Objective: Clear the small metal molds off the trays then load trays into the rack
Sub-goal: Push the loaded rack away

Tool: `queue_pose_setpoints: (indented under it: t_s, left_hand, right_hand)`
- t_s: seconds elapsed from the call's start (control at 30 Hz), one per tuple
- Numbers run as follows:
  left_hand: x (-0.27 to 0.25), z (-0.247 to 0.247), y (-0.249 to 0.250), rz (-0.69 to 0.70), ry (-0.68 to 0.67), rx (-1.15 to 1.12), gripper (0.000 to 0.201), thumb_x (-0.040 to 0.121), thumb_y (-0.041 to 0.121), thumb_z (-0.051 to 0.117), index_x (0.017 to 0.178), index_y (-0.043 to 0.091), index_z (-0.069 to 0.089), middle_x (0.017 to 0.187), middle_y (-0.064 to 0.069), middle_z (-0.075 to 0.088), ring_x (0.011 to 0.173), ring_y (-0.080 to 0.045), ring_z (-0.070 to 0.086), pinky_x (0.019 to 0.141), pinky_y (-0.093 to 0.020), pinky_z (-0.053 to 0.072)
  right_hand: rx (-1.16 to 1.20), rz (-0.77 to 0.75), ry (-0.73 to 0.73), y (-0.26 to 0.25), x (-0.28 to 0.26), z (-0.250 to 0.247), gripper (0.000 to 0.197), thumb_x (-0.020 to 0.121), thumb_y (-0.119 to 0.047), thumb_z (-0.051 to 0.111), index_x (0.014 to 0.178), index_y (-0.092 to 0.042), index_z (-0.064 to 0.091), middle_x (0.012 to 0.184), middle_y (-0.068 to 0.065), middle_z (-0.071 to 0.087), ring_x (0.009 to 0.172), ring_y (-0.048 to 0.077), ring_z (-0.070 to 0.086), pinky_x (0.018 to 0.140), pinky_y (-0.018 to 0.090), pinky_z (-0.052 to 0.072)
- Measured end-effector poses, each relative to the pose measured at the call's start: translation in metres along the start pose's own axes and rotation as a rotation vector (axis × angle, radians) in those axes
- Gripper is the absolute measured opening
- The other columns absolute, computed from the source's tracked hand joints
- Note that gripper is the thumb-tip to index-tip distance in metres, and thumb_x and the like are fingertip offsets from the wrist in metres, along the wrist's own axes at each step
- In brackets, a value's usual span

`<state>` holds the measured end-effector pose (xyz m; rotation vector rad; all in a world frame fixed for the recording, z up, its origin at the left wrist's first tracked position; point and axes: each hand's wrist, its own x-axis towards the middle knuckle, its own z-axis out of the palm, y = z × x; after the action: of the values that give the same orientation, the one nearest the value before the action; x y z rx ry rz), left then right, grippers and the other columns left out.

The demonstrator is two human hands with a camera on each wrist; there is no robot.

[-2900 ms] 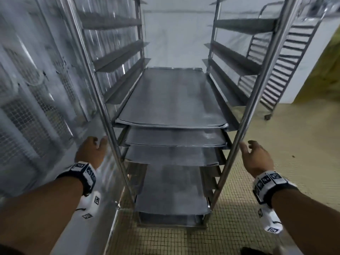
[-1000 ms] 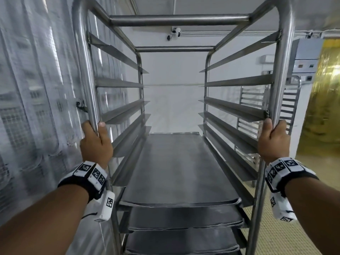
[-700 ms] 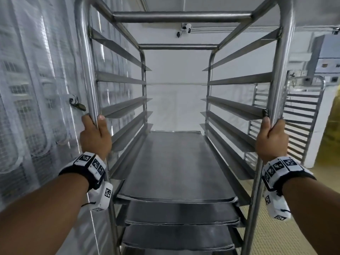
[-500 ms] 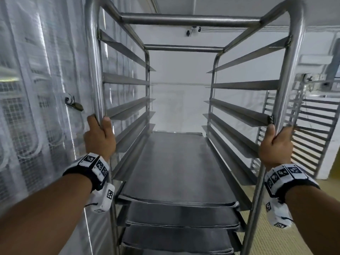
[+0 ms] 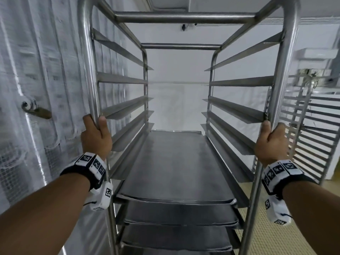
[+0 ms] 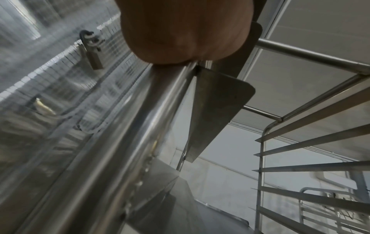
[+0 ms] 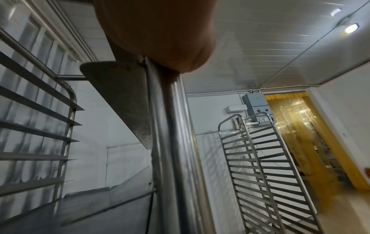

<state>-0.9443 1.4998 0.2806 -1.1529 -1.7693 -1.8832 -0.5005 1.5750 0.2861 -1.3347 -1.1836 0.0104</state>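
A tall steel rack (image 5: 184, 17) stands straight in front of me in the head view. Flat metal trays (image 5: 174, 166) fill its lower slots, stacked one under another; the upper runners are bare. My left hand (image 5: 95, 135) grips the rack's near left post (image 6: 124, 142). My right hand (image 5: 270, 140) grips the near right post (image 7: 172, 142). Each wrist view shows only the heel of the hand (image 6: 184, 31) (image 7: 156, 31) wrapped around its post. No small molds are in view.
A plastic-covered mesh wall with a padlock (image 5: 36, 111) runs close along the left. A second, bare rack (image 5: 316, 137) stands against the white wall at the right. A yellow strip curtain (image 7: 300, 134) hangs over a doorway beyond it. Tiled floor (image 5: 261, 232) lies at the right.
About three seconds ago both hands were free near the posts; now each grips one. Over the last second the padlock and the second rack have drifted in the view, while both grips hold.
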Motion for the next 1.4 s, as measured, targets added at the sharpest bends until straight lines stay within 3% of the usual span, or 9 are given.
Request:
queue_pose_setpoints:
  t_s: [0.17,0.3,0.47,0.77,0.87,1.0,1.1,1.17,1.4]
  left_hand:
    - [0.04,0.068,-0.036,0.001,-0.033,0.001,0.053,0.104,0.056,0.027,0.123,0.009,0.038,0.08,-0.021,0.06,0.069,-0.038,0.058,0.063,-0.043,0.044]
    - [0.065,0.119,-0.051,-0.025,-0.08,-0.053,0.049,0.107,0.044,0.032,0.128,0.0,0.04,0.083,-0.015,0.053,0.072,-0.03,0.049,0.066,-0.039,0.034]
    - [0.092,0.18,-0.074,-0.039,-0.111,-0.101,0.047,0.106,0.049,0.031,0.124,0.007,0.041,0.084,-0.013,0.058,0.071,-0.029,0.053,0.066,-0.038,0.04]
    - [0.097,0.269,-0.071,-0.002,-0.081,-0.072,0.051,0.105,0.051,0.031,0.121,0.003,0.041,0.081,-0.011,0.057,0.072,-0.038,0.06,0.063,-0.039,0.041]
    - [0.093,0.298,-0.066,-0.026,-0.062,-0.039,0.052,0.104,0.053,0.03,0.122,0.005,0.041,0.083,-0.014,0.057,0.078,-0.042,0.061,0.065,-0.04,0.04]
    - [0.086,0.337,-0.056,-0.035,-0.028,-0.007,0.053,0.104,0.053,0.03,0.127,0.006,0.041,0.095,-0.027,0.065,0.081,-0.045,0.063,0.068,-0.04,0.043]
    - [0.086,0.368,-0.054,-0.028,0.002,0.008,0.057,0.102,0.06,0.027,0.125,0.01,0.04,0.091,-0.026,0.064,0.078,-0.043,0.062,0.069,-0.047,0.049]
    - [0.089,0.388,-0.055,-0.031,0.018,0.029,0.06,0.1,0.065,0.025,0.124,0.011,0.039,0.088,-0.025,0.062,0.076,-0.043,0.061,0.07,-0.051,0.051]
    - [0.1,0.451,-0.06,-0.001,0.074,0.044,0.052,0.105,0.053,0.032,0.12,0.005,0.043,0.073,-0.014,0.055,0.064,-0.031,0.053,0.059,-0.039,0.041]
  right_hand:
    - [0.004,-0.012,0.032,0.016,0.031,0.061,0.049,0.105,-0.046,0.032,0.11,0.001,0.041,0.082,0.018,0.051,0.083,0.045,0.059,0.066,0.038,0.031]
    - [-0.017,0.002,0.069,0.02,0.052,0.101,0.046,0.106,-0.043,0.033,0.113,0.002,0.041,0.087,0.028,0.058,0.086,0.046,0.058,0.067,0.037,0.028]
    - [-0.01,-0.034,0.115,0.037,0.084,0.149,0.046,0.106,-0.041,0.036,0.108,0.004,0.043,0.066,0.003,0.041,0.069,0.031,0.05,0.063,0.037,0.034]
    - [-0.086,0.006,0.101,0.078,0.151,0.194,0.05,0.106,-0.044,0.032,0.114,0.004,0.043,0.092,0.035,0.06,0.087,0.048,0.06,0.065,0.038,0.027]
    - [-0.058,-0.021,0.066,0.103,0.183,0.213,0.052,0.105,-0.047,0.031,0.117,0.002,0.043,0.096,0.033,0.06,0.089,0.047,0.06,0.068,0.039,0.031]
    - [0.03,-0.107,0.076,0.138,0.228,0.248,0.056,0.102,-0.053,0.03,0.106,0.001,0.043,0.085,0.032,0.06,0.074,0.047,0.059,0.063,0.045,0.043]
    - [0.036,-0.111,0.05,0.158,0.259,0.269,0.055,0.101,-0.054,0.029,0.106,-0.001,0.042,0.082,0.031,0.06,0.073,0.047,0.06,0.065,0.052,0.049]
    - [0.036,-0.118,0.013,0.17,0.276,0.281,0.052,0.103,-0.052,0.03,0.109,-0.001,0.041,0.084,0.031,0.06,0.075,0.048,0.06,0.065,0.049,0.047]
    - [0.1,-0.104,-0.021,0.195,0.324,0.327,0.047,0.107,-0.04,0.035,0.113,0.006,0.042,0.086,0.033,0.058,0.079,0.05,0.058,0.065,0.04,0.034]
